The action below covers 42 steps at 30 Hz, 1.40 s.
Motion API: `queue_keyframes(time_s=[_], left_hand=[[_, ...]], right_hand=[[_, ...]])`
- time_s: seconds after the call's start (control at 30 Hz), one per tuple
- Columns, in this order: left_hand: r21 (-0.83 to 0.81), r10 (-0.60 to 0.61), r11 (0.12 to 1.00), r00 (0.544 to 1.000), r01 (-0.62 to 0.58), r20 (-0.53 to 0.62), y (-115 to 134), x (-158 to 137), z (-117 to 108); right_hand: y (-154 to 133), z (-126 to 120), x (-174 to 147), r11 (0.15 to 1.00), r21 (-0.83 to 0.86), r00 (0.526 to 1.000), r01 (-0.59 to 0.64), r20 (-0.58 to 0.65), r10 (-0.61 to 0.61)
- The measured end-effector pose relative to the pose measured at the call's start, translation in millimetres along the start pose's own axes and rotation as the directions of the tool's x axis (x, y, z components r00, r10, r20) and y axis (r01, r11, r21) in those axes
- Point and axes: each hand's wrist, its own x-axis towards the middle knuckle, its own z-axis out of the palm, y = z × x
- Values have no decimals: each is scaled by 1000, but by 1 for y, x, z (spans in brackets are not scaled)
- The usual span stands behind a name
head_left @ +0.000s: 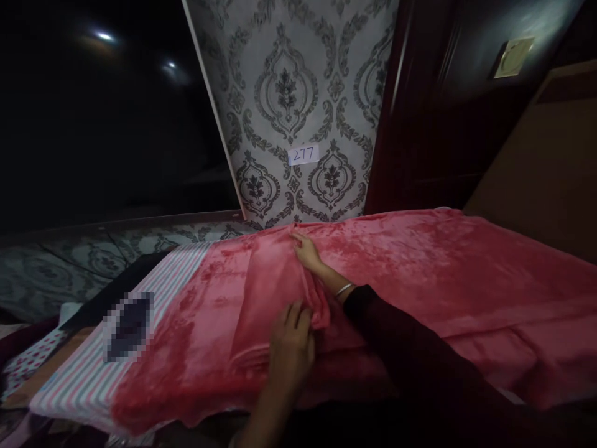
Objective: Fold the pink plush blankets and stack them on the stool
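A pink fleece blanket (420, 280) lies spread over a bed, covering most of a striped sheet (93, 367) that shows at the bed's left edge. The left hand (290, 348) rests flat, fingers extended, on a folded panel of the blanket near the bed's near edge. The right hand (308, 252), wearing a silver bangle (344, 289) at the wrist, pinches the top of the same fold toward the far edge. A label reading 277 (303, 154) is fixed to the patterned wallpaper (289, 93) behind.
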Motion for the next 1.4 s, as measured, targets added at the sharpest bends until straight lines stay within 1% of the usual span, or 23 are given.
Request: queue_keyframes(time_s=[0.03, 0.1, 0.2, 0.27, 0.37, 0.43, 0.57, 0.67, 0.73, 0.8, 0.9, 0.97, 1.07, 1.17, 1.3, 1.33, 1.4], left_hand=[[-6, 14, 1000, 1000, -14, -8, 7, 6, 1], [-30, 27, 999, 999, -26, 39, 22, 14, 7], [-48, 31, 999, 975, -21, 219, 42, 8, 26], [-28, 20, 1000, 954, -12, 299, 50, -2, 41], [-12, -4, 1000, 950, 8, 311, 51, -15, 54], [-28, -5, 1000, 950, 14, 313, 50, -16, 54], [-64, 10, 998, 950, 11, 312, 52, 1, 40], [-87, 26, 996, 957, 0, 290, 64, 15, 36], [-90, 48, 996, 949, -21, 313, 73, 18, 41], [-76, 71, 996, 931, -46, 357, 82, 16, 50], [-46, 77, 997, 923, -64, 376, 87, 7, 62], [-43, 74, 997, 927, -62, 368, 86, 5, 63], [-62, 72, 997, 925, -52, 373, 84, 9, 59], [-92, 62, 995, 926, -29, 373, 88, 18, 58], [-105, 39, 994, 882, 11, 470, 97, 19, 58], [-129, 43, 991, 874, 22, 484, 98, 17, 56], [-248, 82, 968, 874, 45, 480, 93, 15, 44]], right_hand=[[5, -11, 0, 1000, -3, 1000, 9, -28, -9], [18, -35, -6, 1000, -18, 998, -5, -70, 4], [43, -63, -28, 996, -45, 993, -81, -86, 77], [58, -72, -42, 991, -54, 990, -125, -69, 122], [66, -71, -53, 987, -64, 989, -145, -37, 143], [63, -68, -52, 986, -78, 989, -148, -10, 148], [51, -71, -40, 983, -93, 986, -161, 36, 165], [48, -84, -33, 980, -108, 986, -166, 5, 167], [50, -94, -35, 974, -130, 983, -183, -22, 182], [53, -101, -43, 965, -153, 977, -214, -28, 212], [58, -103, -57, 954, -179, 970, -242, -7, 245], [59, -102, -60, 953, -186, 969, -241, 4, 246], [58, -102, -52, 955, -183, 971, -232, 10, 238], [55, -105, -42, 961, -176, 976, -215, -5, 217], [55, -109, -47, 955, -183, 971, -235, -10, 237], [57, -110, -49, 952, -186, 969, -243, -4, 246], [59, -111, -52, 949, -189, 966, -252, 6, 257]])
